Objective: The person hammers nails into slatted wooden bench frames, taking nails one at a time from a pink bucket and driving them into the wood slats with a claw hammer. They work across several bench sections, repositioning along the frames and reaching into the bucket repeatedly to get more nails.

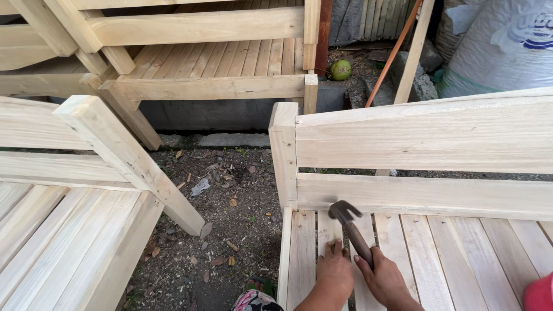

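Left hand: you are pressing it flat on a seat slat, fingers held close together and pointing at the backrest; whether they are pinching a nail I cannot tell.
Risk to the fingers: you are keeping them just below the hammer head, so a glancing blow is likely to be landing on them rather than on the wood.
Right hand: you are wrapping its fingers tightly round the hammer, low on the handle, just right of the left fingers.
Risk of slipping: the handle is lying at a slant, so the head may be striking off square and skidding sideways.
Hammer look: a dark metal claw head, slightly blurred, on a dark brown handle, rising up and left from the right fingers.
Hammer place: its head is hovering just above the left fingers, close to the lower back rail; touching or not, I cannot tell.
Risk to the wood: the pale, unfinished bench is looking soft, so a miss may be denting the rail or a slat.
Slats to the right: they are lying bare, with narrow gaps between them.
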`<control>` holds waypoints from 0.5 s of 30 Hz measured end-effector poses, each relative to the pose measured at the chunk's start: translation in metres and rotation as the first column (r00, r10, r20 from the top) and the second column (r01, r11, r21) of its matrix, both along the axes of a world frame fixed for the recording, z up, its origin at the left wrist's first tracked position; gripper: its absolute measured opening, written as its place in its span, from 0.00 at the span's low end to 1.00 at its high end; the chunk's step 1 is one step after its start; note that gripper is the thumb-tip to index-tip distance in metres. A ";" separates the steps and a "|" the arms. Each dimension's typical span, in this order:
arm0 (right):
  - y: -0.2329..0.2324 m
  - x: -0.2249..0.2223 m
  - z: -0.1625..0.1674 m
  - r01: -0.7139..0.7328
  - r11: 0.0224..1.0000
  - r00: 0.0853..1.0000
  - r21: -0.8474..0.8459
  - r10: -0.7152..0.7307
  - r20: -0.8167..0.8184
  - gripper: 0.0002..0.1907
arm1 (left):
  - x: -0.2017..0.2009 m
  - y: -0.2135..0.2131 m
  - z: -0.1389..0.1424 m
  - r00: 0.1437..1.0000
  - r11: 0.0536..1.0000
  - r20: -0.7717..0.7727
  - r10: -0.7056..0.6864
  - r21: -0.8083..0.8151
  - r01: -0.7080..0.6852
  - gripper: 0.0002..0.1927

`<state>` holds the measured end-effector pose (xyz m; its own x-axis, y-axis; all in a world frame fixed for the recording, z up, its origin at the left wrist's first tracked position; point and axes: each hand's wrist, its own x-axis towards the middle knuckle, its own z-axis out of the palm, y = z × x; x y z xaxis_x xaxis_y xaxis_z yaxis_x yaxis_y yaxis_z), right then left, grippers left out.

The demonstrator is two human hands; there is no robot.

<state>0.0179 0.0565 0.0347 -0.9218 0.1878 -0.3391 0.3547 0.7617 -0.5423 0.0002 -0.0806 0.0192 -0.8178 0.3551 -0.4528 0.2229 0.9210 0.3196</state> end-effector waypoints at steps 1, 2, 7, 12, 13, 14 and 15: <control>0.000 -0.004 -0.003 -0.017 0.999 1.000 0.028 0.017 0.010 0.23 | 0.001 -0.001 0.002 1.000 1.000 -0.009 0.011 0.020 -0.011 0.30; 0.003 -0.003 -0.006 -0.018 0.999 1.000 0.031 0.018 0.016 0.24 | 0.001 -0.001 0.004 1.000 0.999 -0.018 0.019 0.039 -0.019 0.29; 0.010 0.007 -0.020 -0.001 1.000 1.000 0.020 0.001 -0.019 0.23 | -0.004 -0.004 -0.002 0.999 0.995 -0.012 0.034 0.097 -0.033 0.32; 0.003 0.000 -0.020 -0.047 0.996 0.995 0.076 0.053 -0.080 0.23 | 0.007 -0.001 -0.010 0.997 0.994 -0.017 0.079 0.078 -0.078 0.31; 0.002 -0.003 -0.018 -0.050 0.995 0.993 0.081 0.058 -0.101 0.23 | 0.009 0.000 -0.010 0.997 0.997 0.040 0.072 0.023 -0.073 0.35; 0.002 -0.008 -0.015 -0.044 0.997 0.997 0.063 0.048 -0.063 0.23 | 0.007 0.001 -0.008 0.993 0.997 0.089 0.075 -0.031 -0.073 0.39; 0.001 -0.009 -0.011 -0.038 0.998 0.999 0.042 0.039 -0.016 0.22 | 0.008 0.001 -0.008 0.996 0.997 0.059 0.067 -0.034 -0.065 0.39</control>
